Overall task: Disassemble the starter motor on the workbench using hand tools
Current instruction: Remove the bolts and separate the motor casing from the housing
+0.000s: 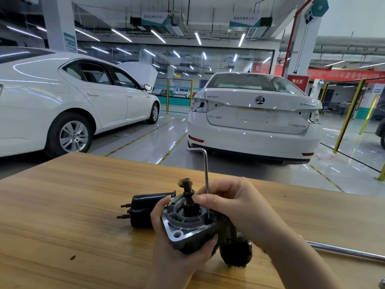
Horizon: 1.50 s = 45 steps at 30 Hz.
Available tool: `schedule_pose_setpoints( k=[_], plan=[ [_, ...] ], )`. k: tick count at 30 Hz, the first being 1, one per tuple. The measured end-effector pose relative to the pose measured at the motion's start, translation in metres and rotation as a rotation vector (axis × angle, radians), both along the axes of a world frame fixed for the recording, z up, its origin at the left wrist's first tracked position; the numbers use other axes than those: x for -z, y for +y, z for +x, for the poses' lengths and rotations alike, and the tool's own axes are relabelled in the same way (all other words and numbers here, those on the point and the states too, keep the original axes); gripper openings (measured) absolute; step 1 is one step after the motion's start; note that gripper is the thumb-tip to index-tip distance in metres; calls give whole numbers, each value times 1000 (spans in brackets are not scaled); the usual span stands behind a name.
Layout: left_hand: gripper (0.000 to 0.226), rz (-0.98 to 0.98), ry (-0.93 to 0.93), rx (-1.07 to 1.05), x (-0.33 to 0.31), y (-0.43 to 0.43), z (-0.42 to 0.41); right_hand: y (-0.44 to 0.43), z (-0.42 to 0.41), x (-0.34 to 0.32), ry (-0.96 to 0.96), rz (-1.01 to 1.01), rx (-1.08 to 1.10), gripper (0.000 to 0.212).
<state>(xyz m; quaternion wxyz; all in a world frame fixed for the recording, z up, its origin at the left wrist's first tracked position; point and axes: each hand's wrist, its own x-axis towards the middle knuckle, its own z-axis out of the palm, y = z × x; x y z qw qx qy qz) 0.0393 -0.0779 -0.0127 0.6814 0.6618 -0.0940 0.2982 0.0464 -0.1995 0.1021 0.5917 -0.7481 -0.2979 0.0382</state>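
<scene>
Left hand (166, 243) grasping starter motor (193, 228) near workbench (73, 205) near edge, right hand (227, 203) pinching upright hex key (205, 180) in its flange hole, black solenoid (143, 209) just left, metal bar (345, 251) far right

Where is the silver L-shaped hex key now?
Head view, centre: the hex key stands upright in the grey metal starter housing, pinched by the right hand.
</scene>
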Motion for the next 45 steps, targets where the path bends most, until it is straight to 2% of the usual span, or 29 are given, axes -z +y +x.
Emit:
schedule_pose_setpoints(
  k=[7, 12, 15, 21, 29, 38, 45],
  plan=[
    [96, -5, 23, -2, -1, 1, 0, 0, 0, 2, -37, 10, -12, 24],
    [94, 0, 27, -2, -4, 0, -2, 1, -2, -1, -10, 30, -25, 12],
    [95, -7, 31, 4, -5, 0, -4, 1, -2, -1, 1, 44, 6, 26],
    [97, -1, 50, 3, -4, 0, -4, -1, -2, -1, 25, 47, -81, 12],
    [102, -4, 79, -2, -4, 1, -3, -1, 0, 1, 64, 64, -55, 32],
    [96, -36, 83, -1, -3, 0, -2, -3, 1, 3, 44, 73, -111, 11],
    [98, -35, 73, 6, -1, 0, -1, 5, 1, 4, -70, 2, 46, 31]
  ],
)
